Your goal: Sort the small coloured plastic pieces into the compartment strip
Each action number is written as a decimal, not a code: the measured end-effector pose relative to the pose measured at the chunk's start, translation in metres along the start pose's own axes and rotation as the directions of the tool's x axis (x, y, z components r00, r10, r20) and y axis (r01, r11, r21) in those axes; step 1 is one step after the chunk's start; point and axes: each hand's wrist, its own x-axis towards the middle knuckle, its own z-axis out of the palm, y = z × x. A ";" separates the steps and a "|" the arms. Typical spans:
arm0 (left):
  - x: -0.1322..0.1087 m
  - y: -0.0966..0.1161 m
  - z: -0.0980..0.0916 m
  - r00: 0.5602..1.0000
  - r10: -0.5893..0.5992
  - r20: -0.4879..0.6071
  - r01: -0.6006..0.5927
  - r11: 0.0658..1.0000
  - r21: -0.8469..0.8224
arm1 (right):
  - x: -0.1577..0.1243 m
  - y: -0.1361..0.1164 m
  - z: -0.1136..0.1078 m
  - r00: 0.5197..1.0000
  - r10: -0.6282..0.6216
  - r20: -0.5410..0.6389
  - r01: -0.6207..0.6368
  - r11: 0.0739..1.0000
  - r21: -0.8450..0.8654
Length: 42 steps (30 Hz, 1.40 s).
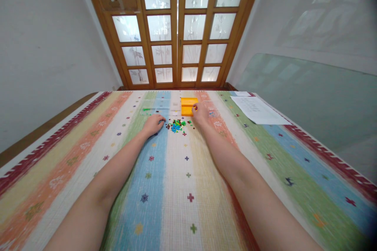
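A small heap of tiny coloured pieces (176,124), green, blue, red and dark, lies on the striped cloth (176,188). My left hand (153,124) rests on the cloth just left of the heap, fingers curled towards it. My right hand (200,113) is right of the heap and beside an orange tray (188,106); its fingers are pinched on a small red piece. Clear plastic trays (156,106) lie left of the orange one, one with a green piece in it.
A white printed sheet (257,109) lies at the far right of the cloth. Another clear tray (212,113) sits right of my right hand. A wooden glazed door (176,27) stands beyond the far edge; white walls flank it.
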 end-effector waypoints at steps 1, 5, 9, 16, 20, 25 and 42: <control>0.000 0.001 0.000 1.000 0.006 0.005 -0.006 1.000 0.002 | -0.001 -0.001 0.002 1.000 -0.011 0.020 0.011 1.000 -0.006; 0.000 0.005 -0.002 0.999 0.042 0.034 -0.041 0.999 -0.023 | -0.007 -0.015 0.010 0.989 -0.134 0.064 0.134 0.991 -0.003; 0.000 0.012 -0.006 0.996 0.054 0.071 -0.049 0.996 -0.072 | -0.015 -0.029 0.016 0.971 -0.216 0.099 0.218 0.976 -0.007; 0.000 0.015 -0.010 0.991 0.110 0.081 -0.097 0.984 -0.151 | -0.021 -0.035 0.021 0.968 -0.204 0.144 0.207 0.978 -0.005; 0.000 0.014 -0.007 0.993 0.096 0.069 -0.085 0.985 -0.152 | -0.022 -0.036 0.019 0.970 -0.185 0.159 0.189 0.982 -0.011; 0.002 0.005 -0.001 0.999 -0.028 0.017 0.030 0.988 -0.152 | -0.025 -0.041 0.015 0.968 -0.180 0.176 0.184 0.983 -0.006; 0.049 -0.025 0.005 0.866 -0.405 -0.293 0.384 0.914 -0.129 | -0.029 -0.045 0.012 0.963 -0.192 0.187 0.198 0.980 -0.011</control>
